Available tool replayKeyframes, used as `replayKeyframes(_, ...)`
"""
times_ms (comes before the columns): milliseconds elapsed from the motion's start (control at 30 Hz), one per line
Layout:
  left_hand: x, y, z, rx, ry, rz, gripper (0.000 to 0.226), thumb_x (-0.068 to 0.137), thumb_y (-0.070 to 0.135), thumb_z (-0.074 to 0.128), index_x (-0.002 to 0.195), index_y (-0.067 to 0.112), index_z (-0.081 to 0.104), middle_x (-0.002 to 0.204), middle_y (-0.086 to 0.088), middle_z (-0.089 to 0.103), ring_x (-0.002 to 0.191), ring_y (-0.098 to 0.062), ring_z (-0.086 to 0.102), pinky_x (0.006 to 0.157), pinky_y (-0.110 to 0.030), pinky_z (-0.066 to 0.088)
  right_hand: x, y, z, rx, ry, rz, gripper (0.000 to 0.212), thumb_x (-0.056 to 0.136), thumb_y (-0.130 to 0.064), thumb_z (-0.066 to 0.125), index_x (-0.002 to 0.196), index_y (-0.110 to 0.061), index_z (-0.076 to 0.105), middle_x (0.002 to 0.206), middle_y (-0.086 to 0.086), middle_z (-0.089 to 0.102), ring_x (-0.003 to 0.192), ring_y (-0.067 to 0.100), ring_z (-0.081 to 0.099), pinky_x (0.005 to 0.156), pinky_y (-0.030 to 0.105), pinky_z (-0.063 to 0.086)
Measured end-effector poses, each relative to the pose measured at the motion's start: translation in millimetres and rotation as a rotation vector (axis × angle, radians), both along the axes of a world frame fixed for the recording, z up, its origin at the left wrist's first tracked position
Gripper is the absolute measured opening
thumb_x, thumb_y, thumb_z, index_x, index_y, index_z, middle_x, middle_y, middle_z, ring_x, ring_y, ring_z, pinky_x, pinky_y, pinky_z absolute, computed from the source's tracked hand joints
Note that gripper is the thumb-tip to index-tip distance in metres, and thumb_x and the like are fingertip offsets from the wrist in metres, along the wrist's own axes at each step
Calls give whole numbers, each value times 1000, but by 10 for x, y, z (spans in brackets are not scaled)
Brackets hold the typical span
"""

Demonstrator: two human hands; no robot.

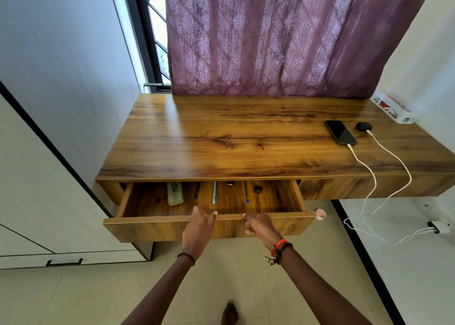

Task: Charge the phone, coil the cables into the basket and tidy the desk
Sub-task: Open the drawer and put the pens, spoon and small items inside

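Now the drawer (152, 227) at 6 o'clock is touched by the left grip (199, 226), fingers apart, and the right grip (259, 227), hold cannot be told, likely to be pushed shut.

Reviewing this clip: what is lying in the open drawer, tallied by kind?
Pen-shaped items: 3 (dark, light blue, blue-tipped)
Pale green tube: 1
Small dark items: 2 (round, clip-like)
Total in the drawer: 6
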State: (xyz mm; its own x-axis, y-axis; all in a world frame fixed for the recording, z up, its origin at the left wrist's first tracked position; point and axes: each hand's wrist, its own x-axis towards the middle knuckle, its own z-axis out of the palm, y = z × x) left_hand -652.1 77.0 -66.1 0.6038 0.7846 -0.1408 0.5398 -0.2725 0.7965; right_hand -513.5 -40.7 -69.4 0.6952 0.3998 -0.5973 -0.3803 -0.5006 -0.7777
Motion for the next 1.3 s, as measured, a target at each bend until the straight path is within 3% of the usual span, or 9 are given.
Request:
replayKeyframes(100, 23, 70, 70, -614, -229, 266, 37, 96, 40, 43, 104, 4, 47, 85, -11, 57, 71, -15, 57, 65, -26, 50, 56, 34, 32, 195, 308, -313, 12, 92, -2, 51, 102, 2, 56, 95, 14, 50, 78, 22, 51, 77, 30, 51)
replayKeyframes(167, 10, 153, 87, -884, -383, 420, 51, 97, 44, 36, 121, 0, 47, 109, -21, 58, 99, -27, 61, 90, -35, 51, 106, 26, 41, 224, 369, -453, 7, 90, 2, 48, 94, 2, 54, 90, 14, 49, 72, 22, 49, 76, 31, 47)
replayKeyframes(233, -10, 246, 126, -1086, -513, 571, 66, 98, 46, 32, 141, -3, 28, 138, -25, 43, 127, -34, 47, 110, -39, 38, 138, 17, 67, 228, 407, -515, 10, 88, 3, 45, 82, -1, 52, 81, 13, 48, 68, 21, 46, 80, 34, 44)
replayKeyframes(333, 22, 356, 206, -1243, -666, 732, 69, 99, 44, 32, 146, -4, 16, 150, -25, 25, 137, -36, 32, 116, -41, 28, 171, 58, 93, 257, 448, -561, 17, 85, 7, 40, 74, -4, 48, 77, 10, 46, 66, 21, 44, 84, 38, 43)
replayKeyframes(400, 49, 380, 224, -1296, -726, 792, 65, 100, 41, 30, 146, -3, 15, 152, -25, 22, 139, -36, 29, 117, -41, 26, 196, 96, 96, 282, 472, -594, 18, 83, 9, 38, 73, -4, 47, 78, 11, 46, 69, 22, 45, 96, 40, 41)
replayKeyframes(567, 129, 420, 197, -1371, -815, 848, 60, 102, 36, 26, 145, -5, 16, 148, -26, 30, 137, -34, 35, 116, -38, 26, 310, 142, 54, 321, 496, -623, 21, 80, 13, 36, 85, -2, 50, 80, 12, 47, 72, 23, 50, 104, 39, 41)
replayKeyframes(767, 311, 571, 213, -1365, -863, 868, 57, 103, 34, 25, 141, -8, 24, 144, -27, 35, 134, -34, 39, 115, -38, 29, 448, 224, 17, 346, 417, -601, 43, 80, 13, 36, 119, 0, 50, 91, 11, 53, 77, 20, 51, 89, 36, 43)
replayKeyframes(1133, 640, 954, 88, -1403, -919, 891, 58, 103, 35, 25, 142, -7, 23, 145, -28, 32, 133, -36, 39, 114, -40, 31, 846, 401, 49, 396, 376, -616, 53, 80, 15, 32, 128, 2, 48, 88, 5, 53, 80, 18, 51, 97, 37, 41)
replayKeyframes(1300, 782, 1067, 61, -1366, -927, 882, 58, 103, 34, 24, 147, -1, 13, 148, -27, 27, 134, -37, 36, 114, -42, 31, 955, 479, 93, 423, 375, -624, 50, 80, 15, 29, 124, 1, 49, 135, 18, 48, 102, 24, 49, 96, 37, 41)
